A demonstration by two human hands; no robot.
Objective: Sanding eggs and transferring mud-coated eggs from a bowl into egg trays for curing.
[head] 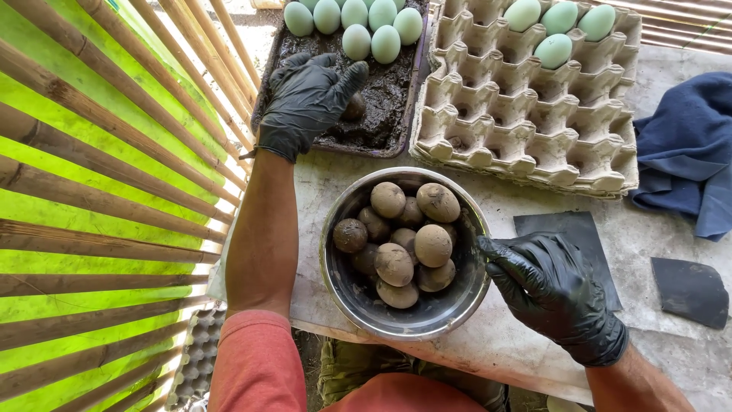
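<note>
We see left hand (309, 99), black-gloved, at 11 o'clock over dark tray (385, 99) of wet mud, fingers curled round mud-coated egg (353, 107), half hidden; egg's long axis seems to run 12–6, hard to tell. Tray keeps mud close, pale blue-green eggs (358, 23) waiting at its far end. Right hand (553, 290) at 4 o'clock, fingers loosely bent, pressing rim of steel bowl (457, 305), likely steadying it; holds nothing. Bowl at centre holds coated eggs (412, 244), axes mixed. Cardboard egg carton (526, 114) at 1 o'clock.

cloth: blue cloth (686, 152), far right of right hand (553, 294)
slats: bamboo slats (99, 191), left of left hand (309, 99)
pads: dark pads (690, 290), just right of right hand
</note>
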